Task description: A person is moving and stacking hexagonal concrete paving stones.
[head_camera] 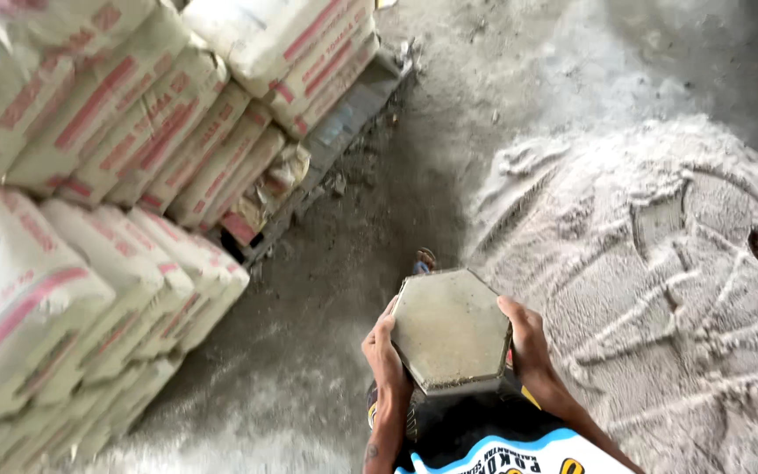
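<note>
Dusty grey floor [326,290], sacks [116,158] stacked left, sand pile [660,263] right. Six-sided block [451,329] held flat at the waist. Left hand [386,355] and right hand [526,338] gripping opposite sides, fingers curled tight for even carrying.

The block [451,329] hides the palms of both hands, so only the fingers [386,320] at its edges show. The sacks [89,175] run off the left and top edges. The sand pile [660,263] is cut off on the right. A foot [424,261] peeks out above the block, mostly hidden.

Cream, red-striped sacks [116,175] stacked at left.
</note>
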